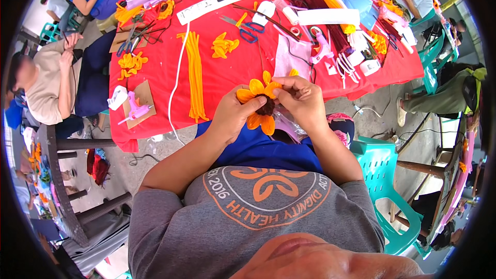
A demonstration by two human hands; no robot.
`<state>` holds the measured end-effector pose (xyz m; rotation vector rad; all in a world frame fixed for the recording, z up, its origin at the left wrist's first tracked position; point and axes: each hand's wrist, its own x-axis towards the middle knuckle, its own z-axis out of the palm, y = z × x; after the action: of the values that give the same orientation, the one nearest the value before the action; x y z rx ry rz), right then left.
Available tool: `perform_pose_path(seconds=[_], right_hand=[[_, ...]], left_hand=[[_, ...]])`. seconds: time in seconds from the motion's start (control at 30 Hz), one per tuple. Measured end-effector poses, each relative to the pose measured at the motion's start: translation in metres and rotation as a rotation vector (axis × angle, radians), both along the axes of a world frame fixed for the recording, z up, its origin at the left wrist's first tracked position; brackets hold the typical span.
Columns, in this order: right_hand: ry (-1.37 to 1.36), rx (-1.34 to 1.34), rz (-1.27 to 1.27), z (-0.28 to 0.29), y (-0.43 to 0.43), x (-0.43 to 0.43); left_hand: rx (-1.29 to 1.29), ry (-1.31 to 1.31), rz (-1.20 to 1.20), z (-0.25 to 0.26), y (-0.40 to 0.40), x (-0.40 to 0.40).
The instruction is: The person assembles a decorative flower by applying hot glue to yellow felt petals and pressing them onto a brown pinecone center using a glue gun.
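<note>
My left hand [228, 114] grips a chenille-stem sunflower [267, 124] with yellow-orange petals, its thumb pressed on the dark brown centre [266, 107]. At the flower's upper right, my right hand [304, 102] pinches a petal [273, 88] between thumb and forefinger. A yellow tip [293, 72] shows behind the right fingers; what it belongs to is hidden. Both hands are above my lap, at the near edge of the red-covered table [228, 69]. Beyond them lie a pile of looped yellow petals [224, 45] and a bundle of straight yellow chenille stems [195, 77].
A white power strip [209, 7] crosses the table, its cord [177, 81] running over the near edge. Blue-handled scissors [250, 33] lie ahead. Pink glue guns rest at left [136, 107] and right [321, 48]. A green plastic chair [378, 166] stands at right; a person [54, 81] sits at left.
</note>
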<state>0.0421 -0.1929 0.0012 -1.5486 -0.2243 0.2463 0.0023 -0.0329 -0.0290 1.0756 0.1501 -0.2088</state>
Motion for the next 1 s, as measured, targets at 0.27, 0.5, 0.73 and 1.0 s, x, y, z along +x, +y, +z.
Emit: perform_pose_path(seconds=[0.27, 0.5, 0.73, 1.0], right_hand=[[0.039, 0.044, 0.013, -0.0032, -0.0011, 0.0015], [0.049, 0.066, 0.022, -0.0065, -0.0016, 0.0025], [0.041, 0.123, 0.045, -0.0077, -0.0026, 0.0027], [0.048, 0.128, 0.068, -0.0102, -0.0041, 0.0036]], left_hand=[[0.002, -0.017, -0.014, -0.0015, -0.0008, 0.0002], [0.022, -0.003, -0.005, 0.0027, -0.0009, -0.0006], [0.031, -0.007, -0.025, 0.0047, 0.0, -0.0004], [0.041, 0.002, -0.039, 0.0011, 0.0004, 0.0005]])
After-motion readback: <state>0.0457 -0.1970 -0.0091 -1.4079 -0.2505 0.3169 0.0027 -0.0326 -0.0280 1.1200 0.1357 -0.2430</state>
